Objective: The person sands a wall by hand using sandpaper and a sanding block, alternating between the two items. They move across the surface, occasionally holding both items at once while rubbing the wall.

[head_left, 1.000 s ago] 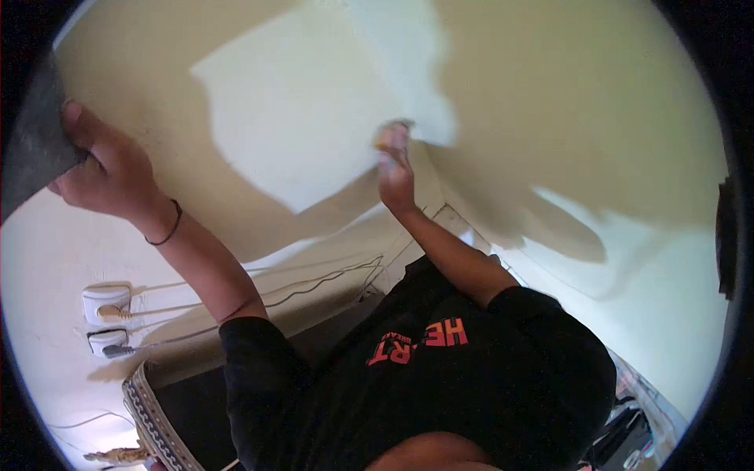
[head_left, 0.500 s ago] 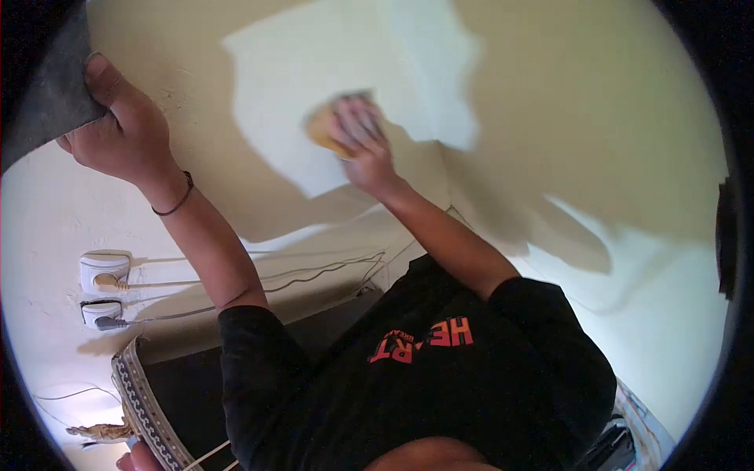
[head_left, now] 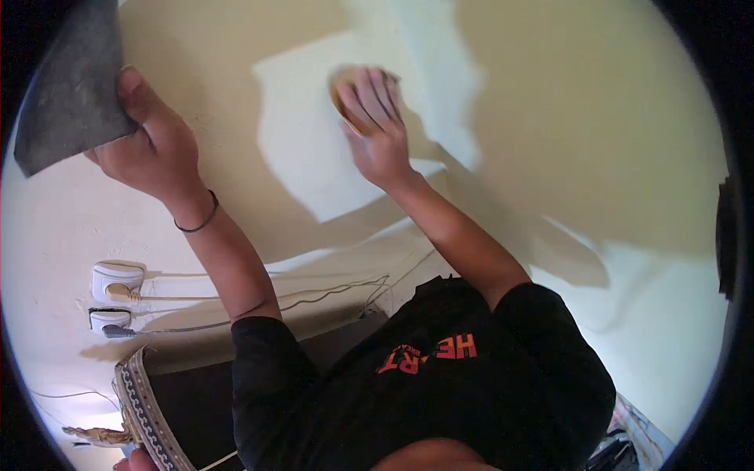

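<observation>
My left hand [head_left: 153, 149] is closed on a dark grey, stiff-looking sheet [head_left: 75, 98], with the thumb over its near edge. The sheet is held up at the upper left, in front of the wall. Farther right, my right hand [head_left: 377, 133] is closed over a yellow-brown pad [head_left: 345, 102], its fingers lying across it. The pad sits against the pale wall [head_left: 298, 133], inside a bright patch of light, and is partly hidden by the fingers. Around the left wrist is a thin dark bracelet [head_left: 198, 222].
Two wall sockets [head_left: 118, 281] with plugs and cables [head_left: 259, 310] are at the lower left. Below them stands a dark-topped piece with a patterned trim [head_left: 149, 408], beside a golden figurine [head_left: 98, 434]. A wall corner lies right of the right hand. Part of another hand [head_left: 137, 461] shows at the bottom left.
My right hand and the pad have moved up and slightly right on the wall. The left hand and its sheet appear farther right and lower, as the whole view has shifted a little.
</observation>
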Demonstrator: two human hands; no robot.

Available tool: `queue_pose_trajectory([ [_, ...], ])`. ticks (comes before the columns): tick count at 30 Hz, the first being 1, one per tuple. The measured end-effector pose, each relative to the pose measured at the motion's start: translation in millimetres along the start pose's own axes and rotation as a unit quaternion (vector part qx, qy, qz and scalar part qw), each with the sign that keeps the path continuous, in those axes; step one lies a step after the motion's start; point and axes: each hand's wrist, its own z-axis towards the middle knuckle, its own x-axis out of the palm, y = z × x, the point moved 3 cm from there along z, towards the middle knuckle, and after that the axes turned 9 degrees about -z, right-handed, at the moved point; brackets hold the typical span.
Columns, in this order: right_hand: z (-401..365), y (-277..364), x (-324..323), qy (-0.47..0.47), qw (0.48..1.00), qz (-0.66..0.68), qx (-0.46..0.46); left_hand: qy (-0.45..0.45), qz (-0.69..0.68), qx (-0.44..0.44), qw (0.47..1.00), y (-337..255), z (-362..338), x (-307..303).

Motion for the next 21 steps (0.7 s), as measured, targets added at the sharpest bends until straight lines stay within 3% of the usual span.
queue_pose_trajectory([
  [2,-69.7,-26.9,6.8,0.014,1.0,-0.012,0.008,0.059,0.01,-0.044,0.997,8.0,-4.4,-2.5],
  [4,-139.5,-46.4,13.9,0.126,0.987,-0.064,0.08,0.035,0.031,-0.028,0.999,2.9,-4.7,-2.8],
  [5,-155.7,-51.5,19.1,0.128,0.986,-0.078,0.07,0.023,0.044,-0.008,0.999,-0.7,-1.6,-1.5],
  [6,-143.5,-41.1,18.0,0.089,0.992,-0.063,0.058,0.029,0.007,-0.054,0.998,3.8,-2.9,-2.4],
  [7,-116.3,-35.2,19.0,0.048,0.997,-0.046,0.046,0.037,-0.033,-0.097,0.994,6.9,-5.2,-2.8],
  [10,-16.1,-12.9,13.3,-0.013,0.999,-0.051,-0.009,0.005,-0.03,-0.069,0.997,-0.4,-2.4,-5.2],
  [12,59.7,7.2,-1.0,-0.074,0.994,0.002,-0.075,0.028,-0.065,-0.139,0.988,0.2,-3.4,-3.7],
  [17,258.0,68.8,-25.7,-0.195,0.954,-0.039,-0.224,0.055,-0.002,-0.042,0.998,-2.1,6.8,-2.0],
  [18,289.6,76.0,-33.4,-0.113,0.973,-0.012,-0.199,0.064,-0.007,-0.036,0.997,-2.8,7.5,-2.2],
  [19,318.1,82.0,-37.0,-0.188,0.957,-0.058,-0.211,0.075,-0.011,-0.033,0.997,-4.1,7.5,-2.4],
  [21,326.0,85.9,-37.8,-0.201,0.958,-0.025,-0.202,0.071,-0.006,-0.028,0.997,-4.3,8.7,-2.7],
])
